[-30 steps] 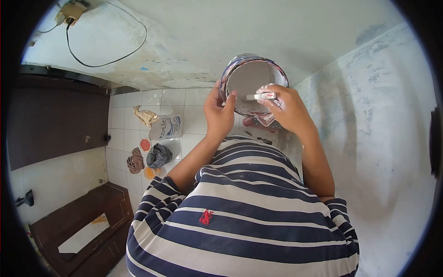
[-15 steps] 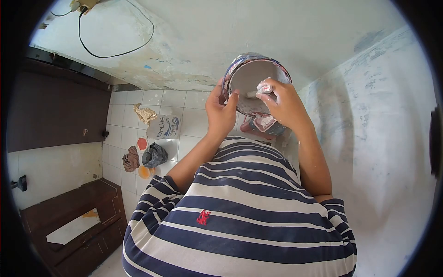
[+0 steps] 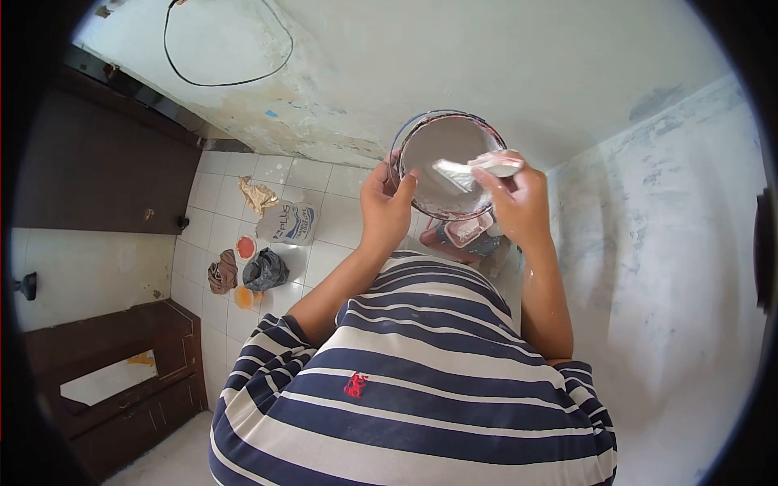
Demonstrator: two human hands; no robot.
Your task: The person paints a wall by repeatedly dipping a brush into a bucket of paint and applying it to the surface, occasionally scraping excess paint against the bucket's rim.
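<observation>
A round paint bucket [image 3: 421, 144], its rim smeared with paint, is tilted so that its pale grey inside faces me. My left hand [image 3: 389, 209] grips the left side of its rim, the thumb over the edge and the fingers around the outside. In my right hand [image 3: 523, 206] is a paintbrush [image 3: 496, 164] with a white-coated handle. The bristles, loaded with white paint, point left across the bucket's mouth. Below the bucket, a pinkish paint-stained tray [image 3: 468, 232] is partly hidden by the bucket and my right hand.
On the tiled floor to the left are a printed plastic bag [image 3: 292, 221], crumpled gold wrapping [image 3: 257, 195], a dark plastic bag [image 3: 266, 270], a brown cloth [image 3: 222, 272], a red container [image 3: 245, 247] and an orange one [image 3: 244, 297]. Patchy walls stand ahead and right; a cable [image 3: 229, 83] hangs ahead.
My right hand has drawn the paintbrush up out of the bucket and turned it, so its white bristles now show. The bucket stays in my left hand. The view has shifted slightly.
</observation>
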